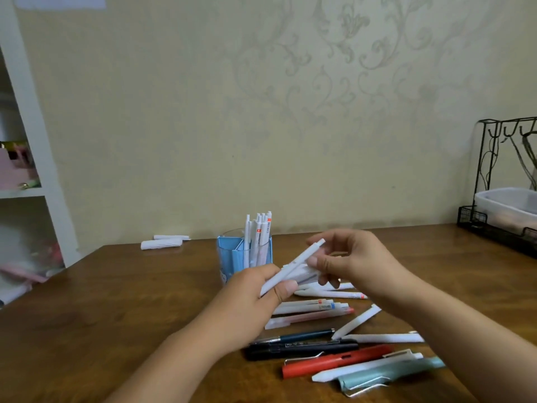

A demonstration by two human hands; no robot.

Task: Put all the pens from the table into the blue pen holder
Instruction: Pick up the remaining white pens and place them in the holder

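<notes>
Between both sets of fingers, above the wooden table (122, 309), a bundle of white pens (293, 270) is held: the left hand (255, 298) grips its lower end, thumb curled over, while the right hand (348, 263) pinches the upper end. Just behind the fingers stands the blue pen holder (232, 257), white pens upright inside. Below the hands more pens (322, 308) lie loose, among them a red pen (337, 362) and a black pen (302, 349)
</notes>
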